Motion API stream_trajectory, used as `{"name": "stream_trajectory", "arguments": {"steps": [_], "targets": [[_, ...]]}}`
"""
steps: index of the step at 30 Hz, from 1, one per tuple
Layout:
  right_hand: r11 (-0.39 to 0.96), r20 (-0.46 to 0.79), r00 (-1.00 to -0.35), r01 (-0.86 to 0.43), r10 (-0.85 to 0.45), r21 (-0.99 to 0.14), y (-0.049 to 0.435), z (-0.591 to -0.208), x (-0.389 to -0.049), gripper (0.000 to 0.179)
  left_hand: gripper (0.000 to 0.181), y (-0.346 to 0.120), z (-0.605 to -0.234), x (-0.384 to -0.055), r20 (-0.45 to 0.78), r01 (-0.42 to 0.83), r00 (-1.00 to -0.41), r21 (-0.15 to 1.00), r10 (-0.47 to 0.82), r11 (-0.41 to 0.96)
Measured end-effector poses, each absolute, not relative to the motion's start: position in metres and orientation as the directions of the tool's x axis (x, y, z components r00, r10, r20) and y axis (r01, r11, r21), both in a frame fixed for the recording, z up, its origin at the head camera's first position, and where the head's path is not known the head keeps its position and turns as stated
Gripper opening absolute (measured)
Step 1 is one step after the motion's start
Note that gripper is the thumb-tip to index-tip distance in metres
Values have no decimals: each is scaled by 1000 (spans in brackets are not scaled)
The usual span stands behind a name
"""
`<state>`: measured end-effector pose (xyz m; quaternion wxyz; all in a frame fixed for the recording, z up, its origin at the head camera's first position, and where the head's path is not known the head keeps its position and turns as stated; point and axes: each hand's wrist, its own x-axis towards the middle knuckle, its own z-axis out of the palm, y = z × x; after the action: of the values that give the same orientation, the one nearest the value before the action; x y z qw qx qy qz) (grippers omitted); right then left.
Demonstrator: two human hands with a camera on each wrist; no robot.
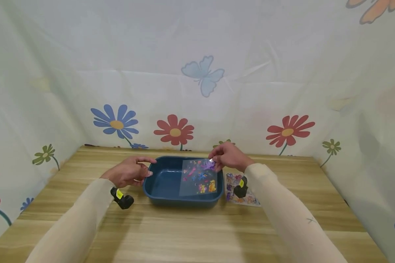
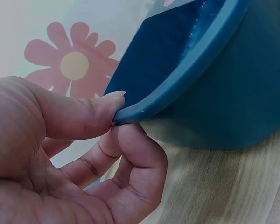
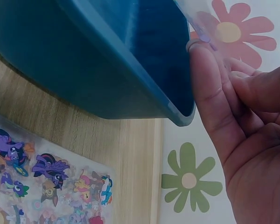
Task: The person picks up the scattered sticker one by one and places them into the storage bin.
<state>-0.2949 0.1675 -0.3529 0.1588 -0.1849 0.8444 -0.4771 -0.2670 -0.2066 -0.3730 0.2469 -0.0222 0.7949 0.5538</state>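
Note:
A blue rectangular basin (image 1: 181,202) sits on the wooden table. My left hand (image 1: 128,171) pinches its left rim between thumb and bent index finger, as the left wrist view shows close up. Over the right half of the basin is a clear sticker sheet (image 1: 192,186) with small colourful cartoon figures. Its upper right corner is pinched by my right hand (image 1: 228,157), at the basin's far right corner. In the right wrist view only a sliver of that sheet shows by the fingertips (image 3: 203,60). More pony stickers (image 3: 49,163) lie on the table right of the basin.
The wooden table (image 1: 184,233) reaches back to a white cloth (image 1: 145,91) printed with flowers and butterflies, which also hangs at both sides. My right forearm partly covers the sticker sheets (image 1: 250,201) on the table.

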Motion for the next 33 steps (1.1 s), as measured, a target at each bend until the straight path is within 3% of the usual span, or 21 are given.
{"name": "stream_trajectory", "arguments": {"steps": [33], "targets": [[511, -181, -856, -108, -484, -853, 141, -347, -300, 28, 57, -207, -371, -266, -432, -331, -877, 860, 211, 389]]}}
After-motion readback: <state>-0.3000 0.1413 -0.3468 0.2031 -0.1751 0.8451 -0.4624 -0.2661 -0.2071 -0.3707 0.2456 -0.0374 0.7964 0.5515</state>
